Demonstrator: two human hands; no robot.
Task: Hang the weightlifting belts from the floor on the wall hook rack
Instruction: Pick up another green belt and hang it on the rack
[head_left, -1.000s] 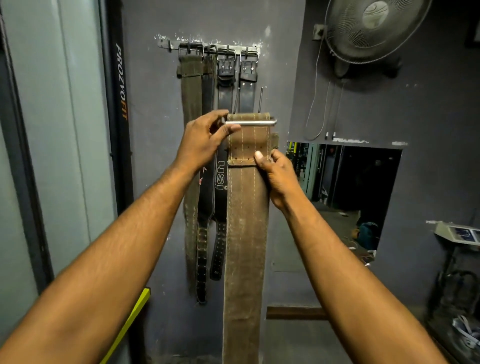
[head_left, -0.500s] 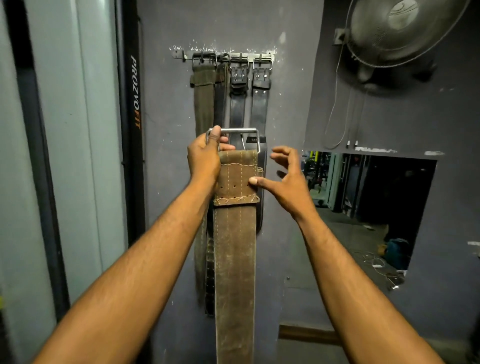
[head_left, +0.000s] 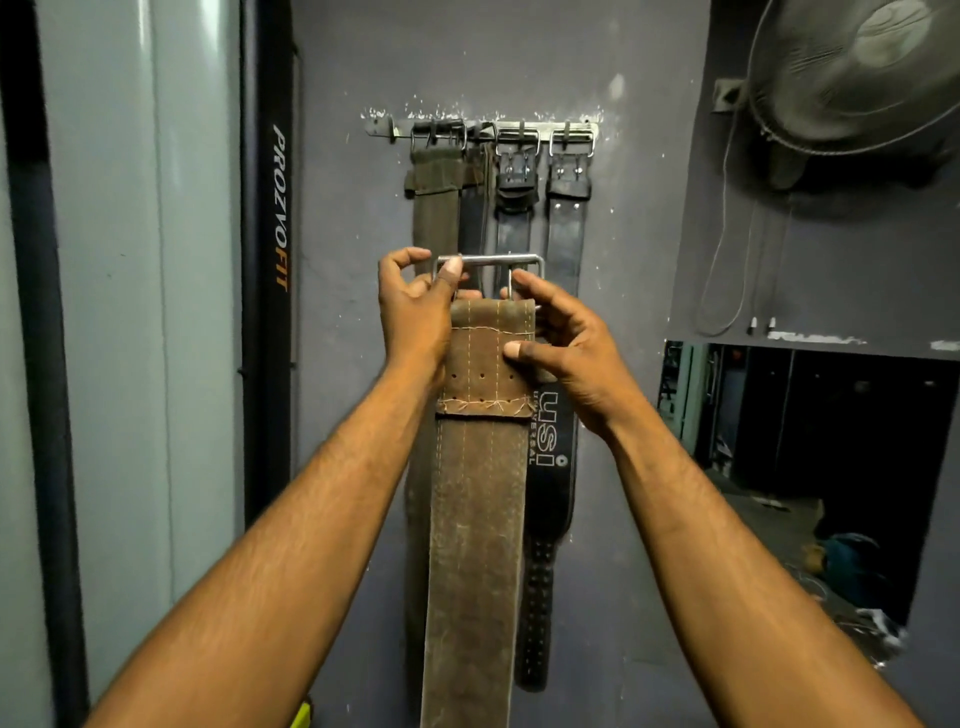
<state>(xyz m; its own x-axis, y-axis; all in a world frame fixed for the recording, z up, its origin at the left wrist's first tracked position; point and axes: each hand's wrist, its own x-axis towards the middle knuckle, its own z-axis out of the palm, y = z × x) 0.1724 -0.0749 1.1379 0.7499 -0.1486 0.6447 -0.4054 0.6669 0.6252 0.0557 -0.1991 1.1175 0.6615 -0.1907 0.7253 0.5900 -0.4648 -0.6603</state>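
Observation:
A wide brown leather belt (head_left: 475, 519) hangs straight down in front of me, its steel buckle (head_left: 488, 261) at the top. My left hand (head_left: 413, 312) pinches the buckle's left corner. My right hand (head_left: 561, 343) grips the belt's folded top end, thumb on the front and fingers at the buckle prong. Well above, the metal hook rack (head_left: 488, 130) on the grey wall carries several hanging belts: an olive one (head_left: 434, 208) at the left and black ones (head_left: 566, 223) to its right, one marked USI (head_left: 550, 441).
A black upright post (head_left: 267, 260) marked PROZVOFIT and pale panels (head_left: 135, 312) stand at the left. A wall fan (head_left: 857, 73) with dangling cords sits at the upper right. Below it an opening (head_left: 800, 467) looks into a dark room.
My right hand has closed back onto the belt's top end after being spread open beside it. The buckle now stands upright above the fold. The rack sits lower in view than a second ago.

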